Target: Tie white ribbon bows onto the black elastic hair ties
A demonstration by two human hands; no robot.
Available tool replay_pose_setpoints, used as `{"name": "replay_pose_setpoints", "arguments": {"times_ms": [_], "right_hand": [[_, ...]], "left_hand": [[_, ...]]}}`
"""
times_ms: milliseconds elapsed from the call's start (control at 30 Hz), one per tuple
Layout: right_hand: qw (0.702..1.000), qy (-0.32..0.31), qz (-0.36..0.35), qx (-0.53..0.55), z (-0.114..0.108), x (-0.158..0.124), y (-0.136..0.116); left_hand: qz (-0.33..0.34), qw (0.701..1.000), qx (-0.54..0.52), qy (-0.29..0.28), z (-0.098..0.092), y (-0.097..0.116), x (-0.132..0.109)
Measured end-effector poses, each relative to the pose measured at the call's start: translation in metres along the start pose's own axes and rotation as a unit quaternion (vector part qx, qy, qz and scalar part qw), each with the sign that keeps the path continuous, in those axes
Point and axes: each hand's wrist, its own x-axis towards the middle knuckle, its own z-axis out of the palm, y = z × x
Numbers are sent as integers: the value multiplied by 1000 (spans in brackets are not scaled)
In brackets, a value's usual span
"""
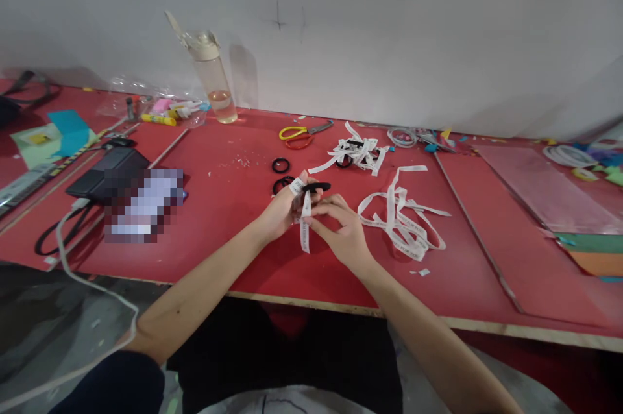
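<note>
Above the red table [209,239], my left hand [281,211] is closed on a black ring that looks like a hair tie [317,187]. A white printed ribbon [305,234] runs by the ring and hangs down, with another part of it over my left fingers. My right hand [341,226] pinches this ribbon between thumb and fingers. Whether the ribbon is knotted or only looped is hidden by the fingers. Just behind my left hand lie more black rings [281,165]. Cut lengths of printed ribbon [406,232] lie loosely to the right of my right hand.
A pile of rings with ribbons [360,153] and yellow-and-red-handled scissors [296,136] lie at the back. A water bottle [217,83] stands by the wall. On the left are a phone [146,203], a black box [109,174] and a white cable [92,284]; coloured sheets [594,261] lie right.
</note>
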Motion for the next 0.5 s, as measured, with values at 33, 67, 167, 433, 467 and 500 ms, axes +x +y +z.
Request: {"name": "replay_pose_setpoints", "arguments": {"times_ms": [33, 67, 167, 433, 467, 500], "right_hand": [[999, 13, -29, -33, 0, 0, 1], [996, 24, -54, -61, 0, 1, 1], [985, 51, -117, -117, 0, 2, 3], [976, 82, -116, -163, 0, 3, 4], [976, 86, -112, -165, 0, 3, 4], [976, 91, -109, -167, 0, 3, 4]], "left_hand": [[0, 1000, -1, -2, 0, -1, 0], [1, 1000, 0, -10, 1, -3, 0], [5, 998, 13, -57, 2, -7, -1], [23, 996, 41, -78, 5, -10, -3], [27, 995, 52, -78, 6, -10, -3], [31, 994, 64, -77, 6, -10, -3]]}}
